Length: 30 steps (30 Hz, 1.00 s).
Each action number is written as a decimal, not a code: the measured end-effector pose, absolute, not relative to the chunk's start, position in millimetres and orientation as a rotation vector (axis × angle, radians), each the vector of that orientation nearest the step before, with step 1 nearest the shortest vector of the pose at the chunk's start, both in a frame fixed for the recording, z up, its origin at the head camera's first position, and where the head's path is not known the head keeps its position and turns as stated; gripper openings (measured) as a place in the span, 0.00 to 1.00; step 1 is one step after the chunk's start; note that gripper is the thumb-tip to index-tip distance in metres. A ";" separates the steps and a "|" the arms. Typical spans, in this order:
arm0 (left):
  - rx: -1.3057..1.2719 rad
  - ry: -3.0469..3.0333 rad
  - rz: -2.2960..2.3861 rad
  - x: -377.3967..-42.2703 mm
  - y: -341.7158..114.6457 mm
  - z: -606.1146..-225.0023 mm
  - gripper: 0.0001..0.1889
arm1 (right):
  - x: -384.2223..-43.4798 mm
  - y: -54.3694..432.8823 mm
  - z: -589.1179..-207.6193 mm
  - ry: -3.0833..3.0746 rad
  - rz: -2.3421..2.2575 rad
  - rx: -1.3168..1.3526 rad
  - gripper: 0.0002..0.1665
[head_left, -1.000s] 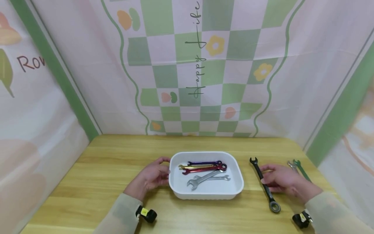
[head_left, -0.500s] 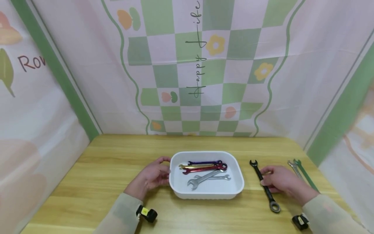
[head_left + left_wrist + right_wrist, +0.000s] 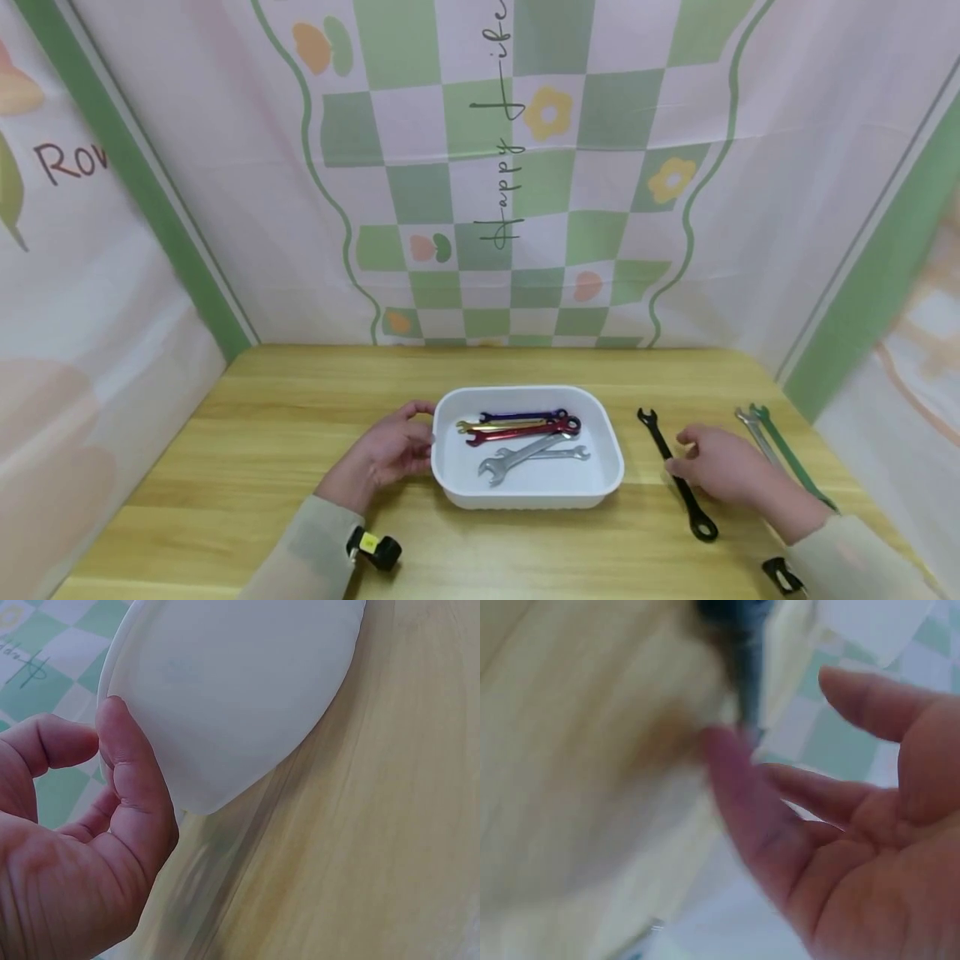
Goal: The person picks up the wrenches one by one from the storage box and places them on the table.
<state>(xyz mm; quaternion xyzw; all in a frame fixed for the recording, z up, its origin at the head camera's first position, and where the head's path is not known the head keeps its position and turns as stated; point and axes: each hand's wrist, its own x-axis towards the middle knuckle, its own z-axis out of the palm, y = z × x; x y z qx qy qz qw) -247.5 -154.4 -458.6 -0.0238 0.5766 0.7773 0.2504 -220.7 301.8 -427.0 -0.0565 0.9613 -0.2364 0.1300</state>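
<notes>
A white plastic tray (image 3: 525,502) stands on the table with several combination wrenches inside: a dark purple one (image 3: 517,416), a gold one, a red one (image 3: 517,432) and silver ones (image 3: 525,457). My left hand (image 3: 393,446) pinches its left rim; in the left wrist view, fingertips (image 3: 116,720) meet at the rim. On the table right of the tray lies a black ratchet wrench (image 3: 682,483). My right hand (image 3: 723,467) is beside this wrench with thumb and fingers spread apart, fingertips close to its shaft. Whether they touch is unclear; the right wrist view is blurred.
Beyond my right hand, a green wrench (image 3: 791,458) and a silver wrench (image 3: 759,432) lie side by side near the table's right edge. Patterned curtains (image 3: 480,167) enclose the wooden table (image 3: 315,375) at the back and sides.
My right hand has loosened from the black wrench, its thumb and fingers parting, and shifted slightly right. The black wrench stays on the table. My left hand stays at the tray's rim.
</notes>
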 end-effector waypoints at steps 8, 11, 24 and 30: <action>-0.055 1.572 2.117 -247.2 -154.7 -459.5 0.31 | -170.1 280.6 -429.6 2.835 -0.370 -0.379 0.59; -0.055 1.573 2.117 -247.2 -154.2 -459.7 0.31 | -158.8 274.2 -430.4 2.788 -0.372 -0.370 0.60; -0.064 1.585 2.115 -246.5 -153.5 -458.6 0.29 | -144.0 266.5 -440.6 2.753 -0.379 -0.345 0.62; -0.056 1.579 2.115 -246.0 -152.3 -458.4 0.29 | -150.2 279.6 -442.7 2.766 -0.378 -0.322 0.63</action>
